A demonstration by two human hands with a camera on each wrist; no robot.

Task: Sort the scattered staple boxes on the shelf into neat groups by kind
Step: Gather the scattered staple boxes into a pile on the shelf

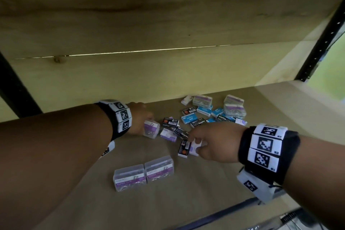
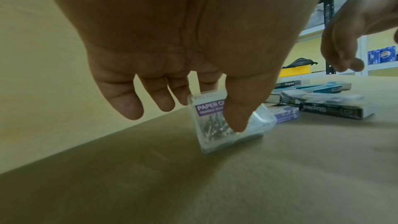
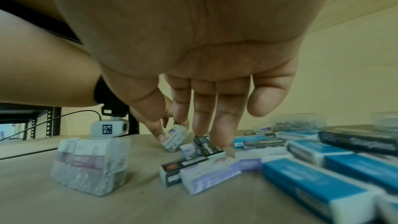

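Observation:
My left hand (image 1: 142, 117) (image 2: 206, 103) pinches a clear paper clip box (image 1: 151, 129) (image 2: 210, 126) between thumb and fingers; the box stands tilted on one edge on the shelf. My right hand (image 1: 202, 143) (image 3: 180, 119) reaches down with fairly straight fingers, its fingertips touching a white and lavender box (image 1: 194, 150) (image 3: 212, 175) beside a black staple box (image 1: 183, 148) (image 3: 172, 171). Two clear boxes (image 1: 143, 172) (image 3: 90, 164) stand side by side in front. Behind lies a mixed pile: blue boxes (image 1: 188, 118), black Staples boxes (image 1: 198, 123) and clear boxes (image 1: 234, 106).
The brown shelf surface (image 1: 196, 188) is backed by a pale wooden board (image 1: 149, 73). A black perforated post (image 1: 317, 46) rises at the right. The shelf's front edge (image 1: 224, 211) runs along the lower right. Bare shelf lies left of the two clear boxes.

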